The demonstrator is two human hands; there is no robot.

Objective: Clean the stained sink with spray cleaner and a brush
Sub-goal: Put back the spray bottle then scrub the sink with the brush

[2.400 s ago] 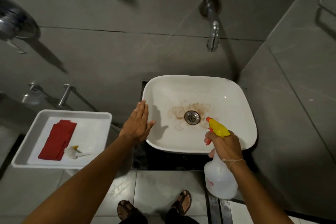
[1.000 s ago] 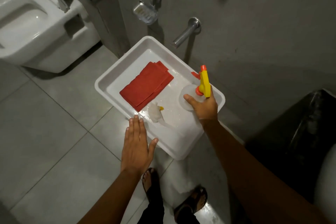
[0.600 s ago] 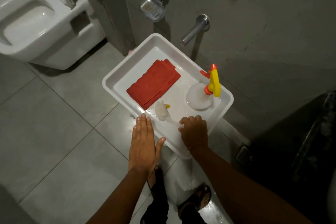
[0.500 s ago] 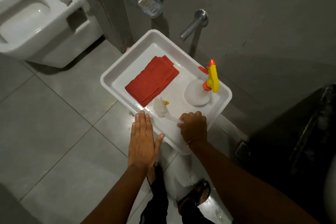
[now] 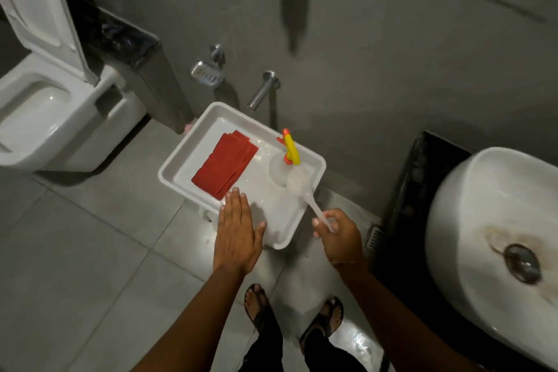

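My right hand (image 5: 339,237) grips the handle of a white brush (image 5: 302,187), whose blurred head is lifted over the right end of the white tray (image 5: 169,169). The spray bottle (image 5: 287,157) with a yellow and orange trigger stands in the tray's far right corner. My left hand (image 5: 237,232) hovers flat with fingers apart over the tray's near edge, holding nothing. The white sink (image 5: 471,199) is at the right, with brown stains around its metal drain (image 5: 522,263).
A folded red cloth (image 5: 225,164) lies in the tray. A white toilet (image 5: 51,112) with its lid up is at the left. A wall tap (image 5: 262,90) and soap dish (image 5: 205,72) stick out above the tray. My sandalled feet (image 5: 290,314) stand on grey floor tiles.
My right hand set the spray bottle in the tray, then took the brush and lifted it to the right. My view has swung back toward the sink.
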